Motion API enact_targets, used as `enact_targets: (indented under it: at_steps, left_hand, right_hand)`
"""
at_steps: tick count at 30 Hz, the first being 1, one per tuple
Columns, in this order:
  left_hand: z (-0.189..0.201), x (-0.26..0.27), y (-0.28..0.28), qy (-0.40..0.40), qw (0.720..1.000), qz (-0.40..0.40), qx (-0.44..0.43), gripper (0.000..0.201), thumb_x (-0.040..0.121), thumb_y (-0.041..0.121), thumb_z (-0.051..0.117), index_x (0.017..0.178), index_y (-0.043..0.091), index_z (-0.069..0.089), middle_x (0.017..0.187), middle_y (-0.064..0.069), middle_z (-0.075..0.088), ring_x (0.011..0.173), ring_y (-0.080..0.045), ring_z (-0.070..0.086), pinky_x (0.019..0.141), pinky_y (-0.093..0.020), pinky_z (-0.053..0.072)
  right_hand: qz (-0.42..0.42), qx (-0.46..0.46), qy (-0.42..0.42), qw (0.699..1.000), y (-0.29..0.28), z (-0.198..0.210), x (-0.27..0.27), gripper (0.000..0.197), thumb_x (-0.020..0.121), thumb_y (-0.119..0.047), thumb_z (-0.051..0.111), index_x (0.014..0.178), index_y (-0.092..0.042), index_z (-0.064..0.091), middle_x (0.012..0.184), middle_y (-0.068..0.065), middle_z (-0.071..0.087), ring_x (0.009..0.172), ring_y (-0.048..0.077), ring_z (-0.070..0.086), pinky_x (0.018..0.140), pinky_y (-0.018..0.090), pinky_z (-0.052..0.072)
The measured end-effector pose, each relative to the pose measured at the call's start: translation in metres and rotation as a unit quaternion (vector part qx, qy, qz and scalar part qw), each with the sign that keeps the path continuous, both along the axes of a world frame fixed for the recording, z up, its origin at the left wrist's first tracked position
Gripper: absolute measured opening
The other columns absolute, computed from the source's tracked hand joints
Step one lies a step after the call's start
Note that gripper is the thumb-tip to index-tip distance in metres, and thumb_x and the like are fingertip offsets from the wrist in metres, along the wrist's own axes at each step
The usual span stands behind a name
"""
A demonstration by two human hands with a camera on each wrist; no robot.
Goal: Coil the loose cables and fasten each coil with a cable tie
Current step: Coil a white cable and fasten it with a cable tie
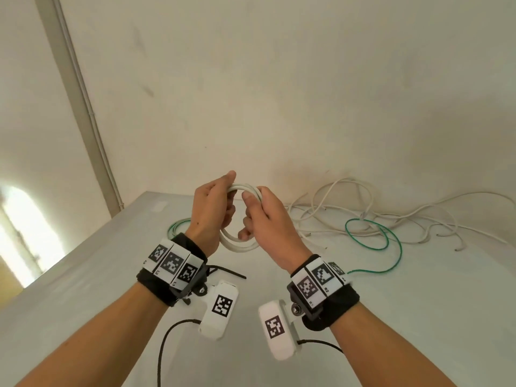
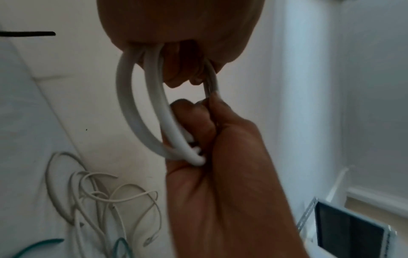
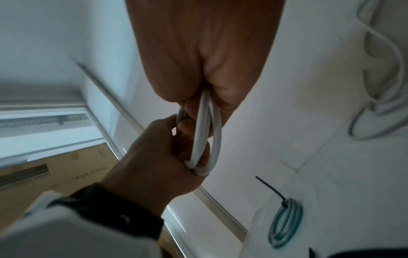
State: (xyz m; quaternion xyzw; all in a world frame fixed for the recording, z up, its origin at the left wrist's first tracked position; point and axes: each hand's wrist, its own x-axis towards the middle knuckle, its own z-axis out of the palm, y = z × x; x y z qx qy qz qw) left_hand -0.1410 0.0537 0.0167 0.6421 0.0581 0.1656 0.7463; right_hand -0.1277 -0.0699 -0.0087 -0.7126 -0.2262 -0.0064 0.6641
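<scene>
A coil of thick white cable (image 1: pixel 237 246) hangs in the air above the white table (image 1: pixel 391 317), held between both hands. My left hand (image 1: pixel 220 196) grips its left side, fingers curled through the loops. My right hand (image 1: pixel 251 216) grips the right side, thumb pressed on the top of the coil. In the left wrist view the coil (image 2: pixel 141 113) runs from my left hand (image 2: pixel 176 34) down into the right hand (image 2: pixel 209 139). The right wrist view shows the coil (image 3: pixel 206 131) between my right hand (image 3: pixel 198 61) and left hand (image 3: pixel 154 157).
A green and white coil (image 3: pixel 284 225) tied with a black cable tie (image 3: pixel 270 188) lies on the table near my left wrist. Loose white cables (image 1: pixel 349 213) and a green cable (image 1: pixel 388 241) sprawl by the wall at the right. A black cable tie (image 1: pixel 229 272) lies under my left wrist.
</scene>
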Motion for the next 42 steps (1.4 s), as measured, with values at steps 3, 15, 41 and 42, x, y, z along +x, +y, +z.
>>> enact_targets:
  at_steps: [3,15,41,42]
  left_hand:
    - [0.003,-0.002,0.011,0.059,0.997,-0.042,0.001,0.034,0.1,0.03,0.054,0.07,0.02,0.044,0.058,0.005,0.026,0.048,-0.014,0.02,0.044,-0.026,0.019]
    - [-0.051,-0.022,0.081,0.141,0.985,0.002,0.095,0.036,0.103,0.024,0.05,0.068,0.021,0.043,0.056,0.006,0.028,0.043,-0.01,0.021,0.039,-0.022,0.017]
    - [-0.034,0.006,0.008,0.092,0.979,-0.174,0.045,0.03,0.105,0.033,0.054,0.081,0.015,0.06,0.072,-0.003,0.048,0.05,-0.01,0.033,0.045,-0.023,0.018]
    - [-0.035,0.007,0.003,0.093,0.978,-0.178,0.047,0.029,0.105,0.034,0.054,0.09,0.012,0.066,0.078,-0.005,0.056,0.051,-0.01,0.041,0.046,-0.023,0.02]
  right_hand:
    - [-0.003,0.016,0.019,1.0,0.011,-0.006,0.0,0.026,0.109,-0.033,0.05,0.105,-0.008,0.053,0.068,-0.006,0.038,0.052,0.009,0.036,0.052,0.029,0.044]
    - [0.024,-0.42,0.066,0.905,0.022,-0.076,0.038,0.039,0.103,-0.045,0.056,0.118,-0.01,0.063,0.116,0.01,0.067,0.106,0.03,0.066,0.096,0.041,0.055]
    - [0.084,0.153,0.282,0.943,-0.051,-0.009,0.032,0.01,0.101,-0.001,0.061,0.11,-0.004,0.065,0.108,0.026,0.071,0.095,0.035,0.077,0.08,0.033,0.064]
    - [0.078,0.156,0.282,0.943,-0.055,-0.008,0.032,0.016,0.102,-0.002,0.06,0.116,0.004,0.066,0.109,0.026,0.072,0.093,0.033,0.077,0.076,0.03,0.064]
